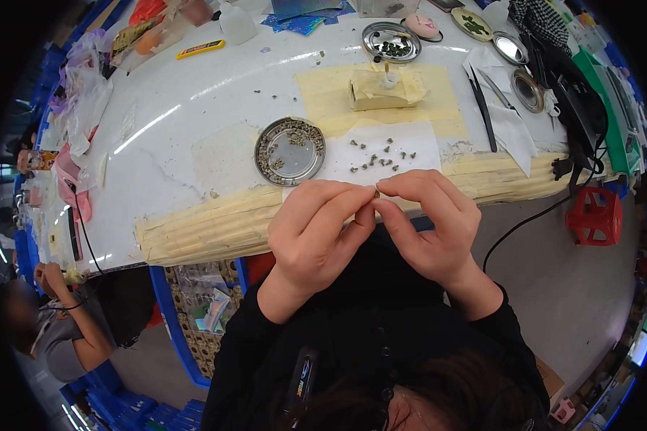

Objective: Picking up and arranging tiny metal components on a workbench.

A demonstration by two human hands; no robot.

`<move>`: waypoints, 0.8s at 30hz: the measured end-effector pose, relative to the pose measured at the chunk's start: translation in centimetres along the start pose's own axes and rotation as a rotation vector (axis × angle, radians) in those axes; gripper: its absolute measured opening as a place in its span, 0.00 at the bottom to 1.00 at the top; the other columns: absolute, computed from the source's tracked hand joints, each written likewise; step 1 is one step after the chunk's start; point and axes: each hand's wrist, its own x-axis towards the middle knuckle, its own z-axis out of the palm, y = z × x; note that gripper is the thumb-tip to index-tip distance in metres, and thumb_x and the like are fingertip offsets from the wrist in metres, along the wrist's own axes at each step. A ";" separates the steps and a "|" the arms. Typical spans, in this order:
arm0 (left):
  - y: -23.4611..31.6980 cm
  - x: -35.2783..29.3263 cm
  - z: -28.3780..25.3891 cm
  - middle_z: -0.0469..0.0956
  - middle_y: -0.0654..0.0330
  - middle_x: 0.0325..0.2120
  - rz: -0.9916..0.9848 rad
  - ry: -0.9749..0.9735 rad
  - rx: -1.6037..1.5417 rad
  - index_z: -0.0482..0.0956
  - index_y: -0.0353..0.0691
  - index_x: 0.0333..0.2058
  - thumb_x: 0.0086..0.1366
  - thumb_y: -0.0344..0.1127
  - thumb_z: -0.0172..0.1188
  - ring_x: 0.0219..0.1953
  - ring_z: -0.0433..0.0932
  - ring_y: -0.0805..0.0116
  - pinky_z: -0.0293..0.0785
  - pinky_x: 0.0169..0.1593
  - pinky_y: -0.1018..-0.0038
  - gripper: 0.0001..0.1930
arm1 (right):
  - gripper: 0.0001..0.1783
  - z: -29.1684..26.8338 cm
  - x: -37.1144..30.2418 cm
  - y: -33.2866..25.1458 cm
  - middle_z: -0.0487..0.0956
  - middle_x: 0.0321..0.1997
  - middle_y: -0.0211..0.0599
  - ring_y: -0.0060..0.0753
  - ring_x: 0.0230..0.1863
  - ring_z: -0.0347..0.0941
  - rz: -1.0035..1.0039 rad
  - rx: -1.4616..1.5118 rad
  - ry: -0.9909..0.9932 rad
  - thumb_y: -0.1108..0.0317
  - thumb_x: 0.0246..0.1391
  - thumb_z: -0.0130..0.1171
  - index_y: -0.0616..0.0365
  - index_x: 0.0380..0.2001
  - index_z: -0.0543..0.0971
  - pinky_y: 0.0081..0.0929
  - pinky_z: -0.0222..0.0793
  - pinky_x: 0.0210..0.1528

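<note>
Small metal part [377, 194]: in the head view you have it pinched between the fingertips of your left hand [309, 231] and right hand [440, 215], both closed on it, just over the taped front edge of the bench [162, 161]. It is so tiny that your fingers hide most of it; a slight slip or uneven squeeze could flick it over that edge, perhaps to the floor. Your knuckles or sleeve could also scatter the loose pieces [387, 149] on the white paper [425, 140] just beyond, since nothing walls them in. Left of the paper, a round metal dish [287, 167] holds many similar pieces, mostly around its sides; a knock to its rim could spill them. Farther back, another metal dish [388, 32] holds dark and green bits. Below the bench, to your left, a blue tray [170, 320] contains brownish blocks and clear bags.
</note>
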 end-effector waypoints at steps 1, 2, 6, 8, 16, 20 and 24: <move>-0.2 0.0 0.1 0.80 0.57 0.27 0.040 0.007 0.000 0.82 0.34 0.32 0.45 0.19 0.70 0.27 0.79 0.63 0.74 0.30 0.73 0.13 | 0.07 -0.1 0.0 0.1 0.81 0.30 0.38 0.33 0.29 0.80 0.074 0.076 -0.032 0.78 0.48 0.67 0.63 0.33 0.82 0.23 0.76 0.32; -0.3 0.0 0.1 0.80 0.57 0.27 0.079 0.015 0.000 0.83 0.34 0.33 0.45 0.19 0.70 0.28 0.79 0.62 0.74 0.30 0.73 0.13 | 0.06 -0.2 -0.1 0.1 0.81 0.30 0.38 0.32 0.29 0.80 0.148 0.153 -0.065 0.78 0.49 0.67 0.63 0.32 0.81 0.22 0.76 0.32; -0.3 0.1 -0.2 0.80 0.57 0.28 0.092 -0.025 -0.003 0.83 0.34 0.33 0.45 0.18 0.70 0.28 0.79 0.62 0.75 0.30 0.72 0.14 | 0.03 -0.6 0.0 0.3 0.81 0.29 0.37 0.26 0.30 0.80 0.273 0.265 -0.134 0.77 0.53 0.65 0.65 0.31 0.80 0.22 0.76 0.33; -0.3 0.2 -0.5 0.80 0.57 0.28 0.060 -0.043 -0.046 0.83 0.34 0.33 0.44 0.18 0.70 0.29 0.80 0.62 0.75 0.30 0.72 0.14 | 0.03 -0.6 -0.3 0.4 0.81 0.29 0.35 0.24 0.31 0.80 0.361 0.388 -0.160 0.76 0.56 0.62 0.66 0.31 0.80 0.21 0.76 0.34; -0.9 0.0 -0.4 0.82 0.58 0.28 -0.063 -0.064 -0.308 0.84 0.35 0.34 0.48 0.18 0.70 0.30 0.81 0.66 0.76 0.32 0.75 0.12 | 0.08 -0.8 -0.6 0.7 0.80 0.33 0.31 0.19 0.33 0.78 0.679 0.900 -0.247 0.70 0.65 0.56 0.66 0.36 0.77 0.17 0.76 0.39; -0.9 -0.2 -0.1 0.82 0.57 0.28 -0.138 -0.039 -0.342 0.83 0.35 0.33 0.47 0.18 0.70 0.29 0.81 0.65 0.76 0.32 0.75 0.12 | 0.07 -0.4 -0.6 0.1 0.80 0.32 0.32 0.19 0.32 0.78 0.708 0.903 -0.162 0.71 0.63 0.57 0.66 0.36 0.78 0.18 0.76 0.39; -0.5 -0.2 0.1 0.82 0.57 0.28 -0.058 0.005 -0.141 0.83 0.35 0.32 0.46 0.18 0.70 0.29 0.80 0.65 0.76 0.32 0.74 0.12 | 0.04 0.2 -1.0 0.4 0.81 0.31 0.35 0.23 0.31 0.78 0.310 0.351 -0.052 0.75 0.58 0.62 0.66 0.33 0.79 0.19 0.75 0.37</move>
